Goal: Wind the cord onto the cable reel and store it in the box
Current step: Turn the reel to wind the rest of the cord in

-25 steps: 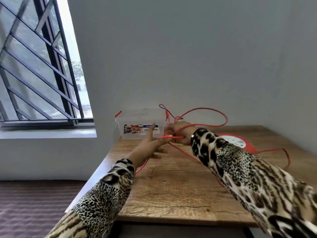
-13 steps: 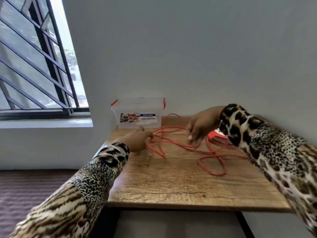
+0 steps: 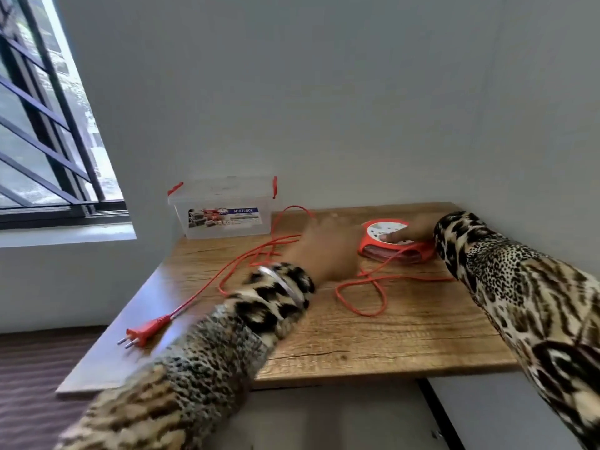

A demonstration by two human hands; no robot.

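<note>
Starting the winding step: the cable reel [image 3: 394, 238] lies flat on the wooden table [image 3: 406, 336] near the back right corner, w/ the right hand [image 3: 412, 231] resting on its white face, fingers laid out fairly straight, pressing, not curled round anything. The left hand [image 3: 324, 248] is motion-blurred above the cord [image 3: 363, 287], between box and reel; whether its fingers are apart or closed on a strand cannot be told.

Cord: red, almost wholly unwound, running from the reel's rim in loose loops across the table centre, then a long straight run to the plug [image 3: 143, 331] at the front left edge, pins pointing off the table. Little or no winding appears done; est. progress: early.

Box [image 3: 224, 212]: clear plastic, lid on, red clips, at the back left against the wall, well apart from the reel.

Next move, as judged: steady the reel w/ one hand, feed the slack in w/ the other, untangling the crossed loops near the reel first; the lid must come off before storing.

Count: 1 reel, 1 cord, 1 plug (2 pins), 1 box, 2 red clips visible, 2 hands, 1 bangle [image 3: 282, 284] on the left wrist.
</note>
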